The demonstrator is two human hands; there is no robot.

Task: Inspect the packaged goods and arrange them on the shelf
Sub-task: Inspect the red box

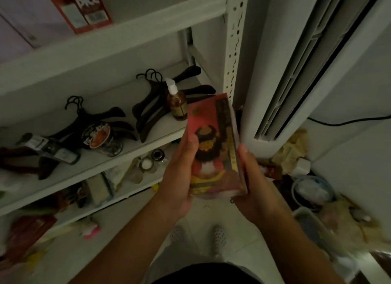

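1. Both hands grip the red package (211, 135): my left hand (179, 178) on its left edge, my right hand (257, 186) on its right edge.
2. It hangs between them, just before the shelf (135, 151).
3. Beyond, a pump bottle (176, 103) stands there.

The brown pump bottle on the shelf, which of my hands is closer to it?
Left. The left hand grips the red package on its left edge, just below the brown pump bottle; the right hand holds the opposite edge, farther to the right.
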